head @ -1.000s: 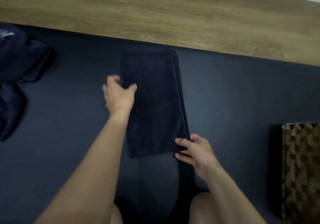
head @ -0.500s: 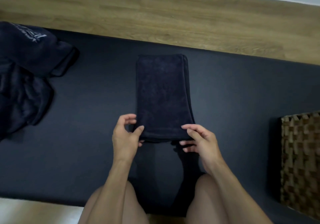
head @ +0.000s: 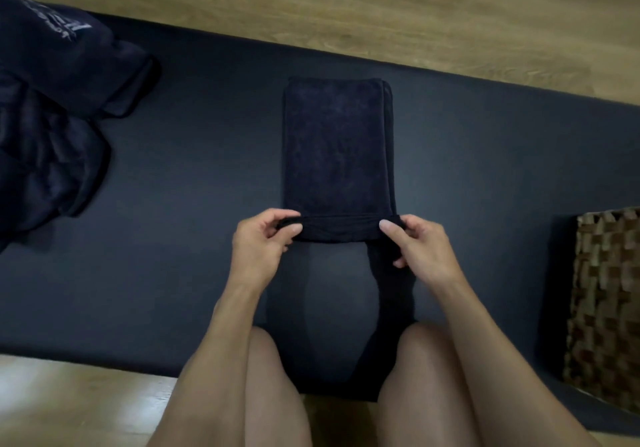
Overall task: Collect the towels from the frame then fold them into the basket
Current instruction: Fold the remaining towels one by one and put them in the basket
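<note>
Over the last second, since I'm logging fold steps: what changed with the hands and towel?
The left hand slid from the left side of the folded towel to its near left corner; both hands now pinch the near edge, the right hand at the near right corner. The towel, dark pile and basket stayed on the mat.

Place: looking like a room in a home.
Floor: wood-grain planks (head: 346, 3) showing beyond a dark mat (head: 173, 204).
Laundry: folded towel (head: 337, 141) lying on the mat, other towels (head: 45, 117) heaped left.
Storage: woven basket (head: 606, 301) sitting at right.
</note>
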The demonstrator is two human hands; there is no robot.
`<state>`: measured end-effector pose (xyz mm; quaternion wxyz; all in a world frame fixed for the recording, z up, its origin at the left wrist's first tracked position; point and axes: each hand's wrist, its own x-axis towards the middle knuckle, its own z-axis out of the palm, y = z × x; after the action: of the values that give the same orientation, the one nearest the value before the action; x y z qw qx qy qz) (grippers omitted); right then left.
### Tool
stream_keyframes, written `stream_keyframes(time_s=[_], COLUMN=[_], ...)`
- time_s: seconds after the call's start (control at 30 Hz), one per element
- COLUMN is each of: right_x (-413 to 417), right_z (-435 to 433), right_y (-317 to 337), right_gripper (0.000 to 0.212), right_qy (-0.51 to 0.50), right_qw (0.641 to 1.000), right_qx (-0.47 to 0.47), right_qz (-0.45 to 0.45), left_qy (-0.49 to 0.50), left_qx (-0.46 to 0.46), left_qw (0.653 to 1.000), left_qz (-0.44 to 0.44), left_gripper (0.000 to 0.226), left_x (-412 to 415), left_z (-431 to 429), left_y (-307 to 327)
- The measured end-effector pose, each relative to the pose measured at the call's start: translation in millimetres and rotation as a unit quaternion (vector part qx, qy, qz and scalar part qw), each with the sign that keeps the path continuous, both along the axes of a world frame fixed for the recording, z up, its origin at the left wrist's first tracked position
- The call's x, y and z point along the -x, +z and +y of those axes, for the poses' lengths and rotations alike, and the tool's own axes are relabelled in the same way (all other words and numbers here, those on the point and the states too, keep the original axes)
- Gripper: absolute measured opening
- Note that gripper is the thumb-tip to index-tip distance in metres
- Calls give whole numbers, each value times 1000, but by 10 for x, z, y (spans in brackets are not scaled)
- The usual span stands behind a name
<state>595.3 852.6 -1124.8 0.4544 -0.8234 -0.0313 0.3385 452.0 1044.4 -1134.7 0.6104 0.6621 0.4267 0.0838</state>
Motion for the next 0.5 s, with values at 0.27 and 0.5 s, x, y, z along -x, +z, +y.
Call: stream_keyframes(time_s=[0.27,0.5], right_x=[-69,-56], right_z=[139,134], right_y=[-174,-256], right_gripper=[33,17], right_qy=[60,311], right_qw=[971,843], right_qx=[186,129], right_qz=[-137,-420], left_qy=[-8,-171], left_qx=[-72,-370], left_qw=[992,910], left_qz=[108,72], left_gripper=[7,16], left_x=[-105,-100], left_z=[77,17], left_y=[-151,-114])
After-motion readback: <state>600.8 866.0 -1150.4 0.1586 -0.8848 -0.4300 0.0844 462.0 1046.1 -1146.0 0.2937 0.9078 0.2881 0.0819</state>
